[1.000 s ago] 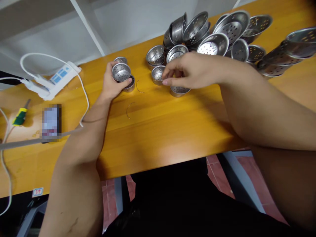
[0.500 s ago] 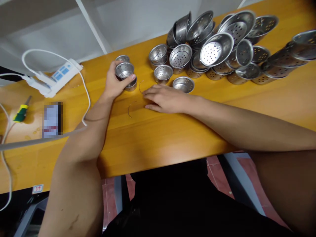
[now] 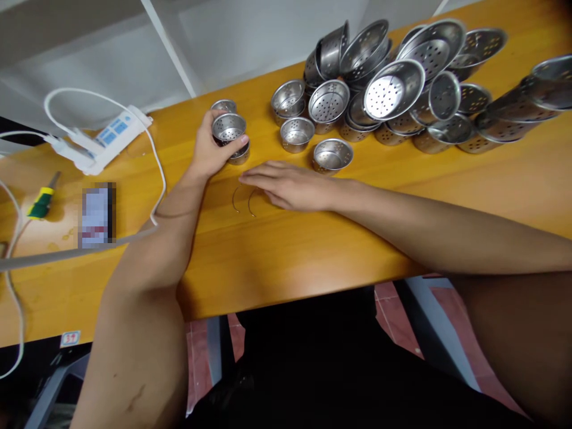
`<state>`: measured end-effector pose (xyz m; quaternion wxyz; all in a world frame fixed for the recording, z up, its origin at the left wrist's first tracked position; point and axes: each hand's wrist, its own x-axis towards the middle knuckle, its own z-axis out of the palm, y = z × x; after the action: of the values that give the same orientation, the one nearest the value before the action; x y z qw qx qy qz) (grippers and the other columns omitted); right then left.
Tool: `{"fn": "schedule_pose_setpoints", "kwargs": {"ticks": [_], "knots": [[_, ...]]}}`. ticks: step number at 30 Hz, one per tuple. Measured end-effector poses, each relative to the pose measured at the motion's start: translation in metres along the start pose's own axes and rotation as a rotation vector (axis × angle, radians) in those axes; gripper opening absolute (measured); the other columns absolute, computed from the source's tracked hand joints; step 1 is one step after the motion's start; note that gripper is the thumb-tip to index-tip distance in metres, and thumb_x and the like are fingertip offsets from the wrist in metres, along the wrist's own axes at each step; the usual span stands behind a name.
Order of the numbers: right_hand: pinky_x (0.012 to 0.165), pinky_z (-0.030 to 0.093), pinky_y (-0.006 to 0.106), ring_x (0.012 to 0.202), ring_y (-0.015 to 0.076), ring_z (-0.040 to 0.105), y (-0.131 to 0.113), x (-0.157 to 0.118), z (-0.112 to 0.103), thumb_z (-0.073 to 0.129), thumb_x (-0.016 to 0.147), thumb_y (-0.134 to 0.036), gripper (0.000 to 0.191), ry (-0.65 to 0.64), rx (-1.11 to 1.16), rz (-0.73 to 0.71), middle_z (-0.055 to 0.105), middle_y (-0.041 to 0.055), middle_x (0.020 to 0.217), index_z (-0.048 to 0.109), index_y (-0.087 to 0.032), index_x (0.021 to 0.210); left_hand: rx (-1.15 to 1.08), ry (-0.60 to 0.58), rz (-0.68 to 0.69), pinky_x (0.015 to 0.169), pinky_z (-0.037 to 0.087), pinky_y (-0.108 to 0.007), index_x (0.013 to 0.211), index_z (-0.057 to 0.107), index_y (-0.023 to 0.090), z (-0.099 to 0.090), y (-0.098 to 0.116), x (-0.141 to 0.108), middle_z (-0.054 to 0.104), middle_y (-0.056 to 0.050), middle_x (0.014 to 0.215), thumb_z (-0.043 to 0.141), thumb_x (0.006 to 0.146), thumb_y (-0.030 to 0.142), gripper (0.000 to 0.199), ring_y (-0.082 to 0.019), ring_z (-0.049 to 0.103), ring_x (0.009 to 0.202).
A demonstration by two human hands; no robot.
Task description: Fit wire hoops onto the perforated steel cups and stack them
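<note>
My left hand (image 3: pixel 210 148) is wrapped round a small perforated metal cup (image 3: pixel 229 128), which sits on top of other cups, one lower rim (image 3: pixel 240 157) showing below it. Behind it stands another metal cup (image 3: pixel 223 106). My right hand (image 3: pixel 297 186) lies low over the table, palm down, its fingers reaching left. Beneath and beside its fingertips are two thin curved wires, one (image 3: pixel 233 199) farther left and one (image 3: pixel 249 204) nearer the hand. The fingers look spread, with nothing held. Two single cups, one (image 3: pixel 297 134) and another (image 3: pixel 333 156), stand just beyond my right hand.
Many perforated metal cups (image 3: pixel 329 102) are heaped at the back right of the wooden table (image 3: pixel 286 256). At the left are a white power strip (image 3: pixel 116 140) with cables, a green and yellow tool (image 3: pixel 41 202) and a blurred-out phone-like object (image 3: pixel 96 215).
My right hand has moved left and slightly nearer, and the second wire has shifted toward me, beside the first. My left hand still holds the cup. The view has shifted slightly.
</note>
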<state>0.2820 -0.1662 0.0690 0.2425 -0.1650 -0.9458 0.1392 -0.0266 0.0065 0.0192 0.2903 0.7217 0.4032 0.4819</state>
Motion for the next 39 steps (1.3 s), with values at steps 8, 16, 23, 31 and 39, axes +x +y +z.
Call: {"fn": "schedule_pose_setpoints", "kwargs": {"ticks": [8,16,23,31,39], "knots": [[0.123,0.063,0.053,0.142,0.0385,0.078,-0.003,0.013,-0.004,0.054,0.134,-0.011,0.042,-0.260,-0.217,0.052,0.084,0.0225,0.151,0.083,-0.011,0.165,-0.016,-0.027,0.098,0.123,0.073,-0.061,0.138,0.078,0.040,-0.002,0.002,-0.003,0.091,-0.002,0.133,0.123,0.073,0.083,0.090,-0.035,0.087,0.124],[0.089,0.049,0.041,0.105,0.0303,0.079,-0.037,0.013,-0.062,0.075,0.124,-0.003,0.017,-0.503,-0.292,0.291,0.089,0.0159,0.119,0.085,-0.014,0.116,-0.012,-0.106,0.052,0.132,0.067,-0.065,0.143,0.075,0.039,-0.005,0.015,-0.006,0.091,0.001,0.133,0.115,0.081,0.096,0.094,-0.032,0.083,0.139],[0.095,0.053,0.042,0.125,0.0337,0.084,-0.063,0.025,-0.081,0.060,0.133,-0.002,0.032,-0.627,-0.331,0.323,0.086,0.0189,0.148,0.085,-0.012,0.149,-0.025,-0.058,0.028,0.127,0.072,-0.068,0.134,0.077,0.039,-0.001,0.020,-0.005,0.093,-0.001,0.129,0.119,0.069,0.097,0.098,-0.034,0.087,0.131],[0.084,0.049,0.043,0.112,0.0344,0.087,-0.069,0.028,-0.079,0.070,0.128,-0.005,0.024,-0.703,-0.226,0.548,0.092,0.0166,0.141,0.089,-0.018,0.123,0.029,-0.018,0.049,0.116,0.076,-0.066,0.136,0.074,0.035,0.004,0.002,-0.001,0.093,-0.008,0.133,0.112,0.063,0.109,0.111,-0.038,0.090,0.122],[0.089,0.054,0.045,0.124,0.0407,0.088,-0.064,0.024,-0.071,0.083,0.120,-0.014,0.025,-0.775,-0.306,0.472,0.091,0.0226,0.148,0.090,-0.011,0.143,0.065,-0.039,0.056,0.119,0.073,-0.063,0.140,0.070,0.035,0.004,0.003,-0.004,0.091,-0.006,0.136,0.106,0.069,0.114,0.113,-0.036,0.089,0.126]]}}
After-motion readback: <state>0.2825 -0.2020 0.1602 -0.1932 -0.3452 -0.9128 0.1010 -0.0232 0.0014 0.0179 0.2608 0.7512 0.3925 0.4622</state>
